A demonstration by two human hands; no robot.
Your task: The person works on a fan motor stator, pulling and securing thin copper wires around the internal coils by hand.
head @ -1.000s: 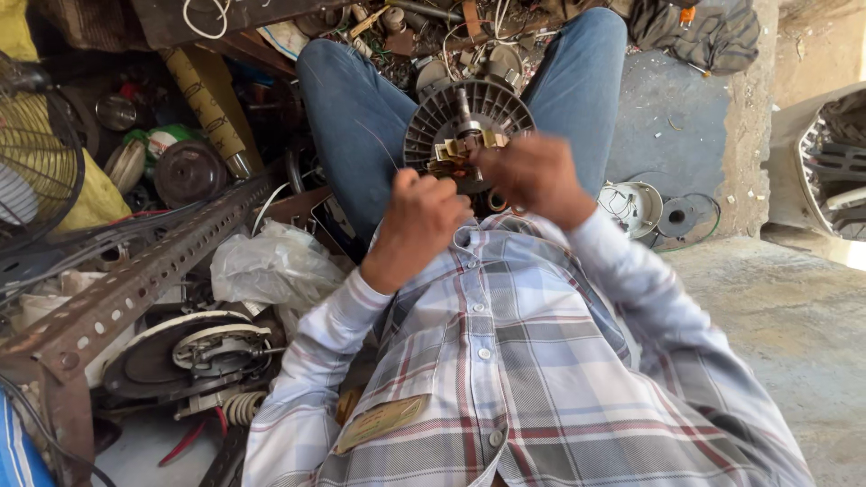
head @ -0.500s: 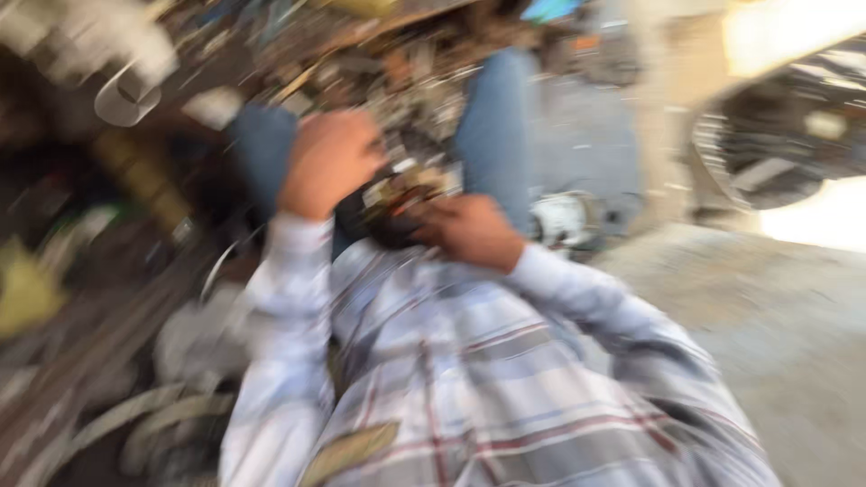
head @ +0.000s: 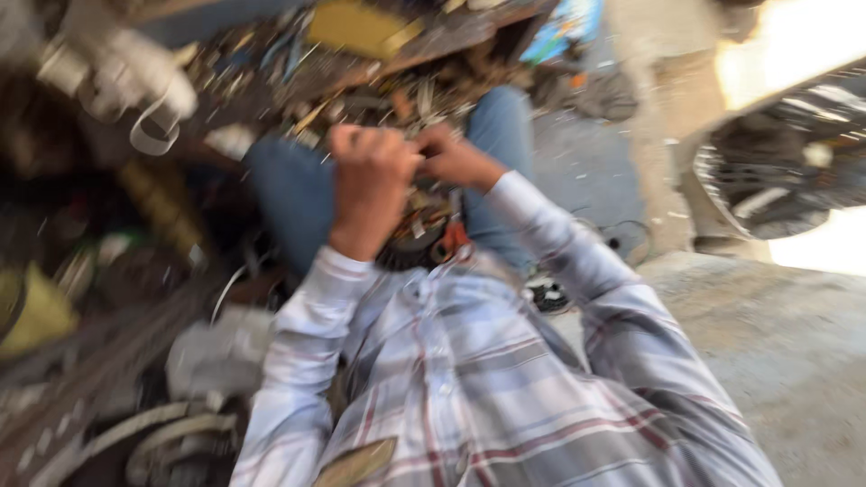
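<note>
The picture is heavily blurred. The left hand [head: 372, 185] is raised in a closed fist above the lap, and the right hand [head: 454, 155] sits just beside it, the two close together. Whether either is clamped on anything cannot be told through the blur. Directly beneath them, between the jeans-clad knees, lies a round dark motor part [head: 422, 236] with copper-coloured windings. A heap of metal scrap [head: 361, 72] spreads beyond the knees. A plaid shirt [head: 487, 397] fills the foreground, and a wheel [head: 785, 171] stands at the right on the concrete floor [head: 776, 334].
</note>
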